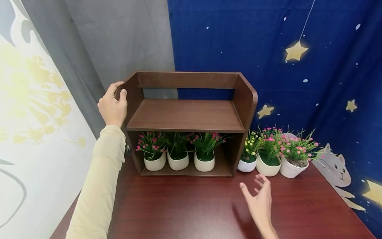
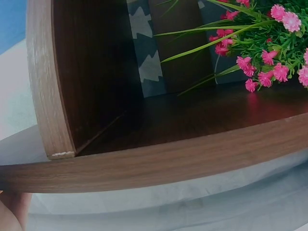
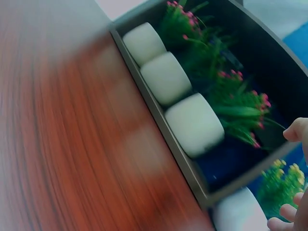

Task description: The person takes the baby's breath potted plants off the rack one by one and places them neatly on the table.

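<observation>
My left hand (image 1: 113, 106) grips the upper left side panel of a brown wooden shelf (image 1: 188, 114), its thumb and fingers around the panel's front edge. In the left wrist view only a sliver of that hand shows by the shelf's board (image 2: 159, 168). On the lower level stand three cream pots with pink-flowered plants: a left pot (image 1: 154, 162), a middle pot (image 1: 178, 162) and a right pot (image 1: 204, 162). My right hand (image 1: 260, 200) hovers over the table, fingers apart and holding nothing. Just beyond it is a white pot with yellow flowers (image 1: 247, 164).
Right of the shelf, a cream pot with pink flowers (image 1: 268, 167) and a white pot with pink flowers (image 1: 293, 169) continue the row. Everything stands on a reddish-brown table (image 1: 179, 205). Behind hang a grey curtain (image 1: 119, 36) and a blue starry curtain (image 1: 238, 39).
</observation>
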A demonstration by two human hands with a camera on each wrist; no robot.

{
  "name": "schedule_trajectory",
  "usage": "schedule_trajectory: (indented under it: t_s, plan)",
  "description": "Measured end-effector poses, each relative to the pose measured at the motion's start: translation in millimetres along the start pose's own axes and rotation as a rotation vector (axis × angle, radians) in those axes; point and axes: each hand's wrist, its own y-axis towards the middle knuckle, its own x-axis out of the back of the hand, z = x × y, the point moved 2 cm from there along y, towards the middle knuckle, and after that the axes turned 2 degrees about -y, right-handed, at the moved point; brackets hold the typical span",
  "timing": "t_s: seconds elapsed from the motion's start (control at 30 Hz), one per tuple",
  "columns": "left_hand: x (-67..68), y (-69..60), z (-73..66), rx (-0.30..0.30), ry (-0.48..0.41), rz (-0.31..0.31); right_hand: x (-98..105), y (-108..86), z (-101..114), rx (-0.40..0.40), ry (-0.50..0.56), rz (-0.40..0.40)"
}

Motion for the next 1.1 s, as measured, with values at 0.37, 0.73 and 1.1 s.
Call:
schedule_trajectory:
  t_s: [0.37,0.73,1.1]
  plan:
    - [-1.2,0.3,0.0,-0.014,-0.002,-0.009,-52.3,-6.3,12.3,0.012,0.083,0.112]
    - [1.3,-1.9,0.3,-0.005,-0.002,-0.004,-109.5,5.0,24.5,0.049,0.065,0.198]
    - [-1.2,-0.5,0.0,-0.021,0.0,-0.008,-156.2,29.7,29.0,0.019,-0.071,0.184]
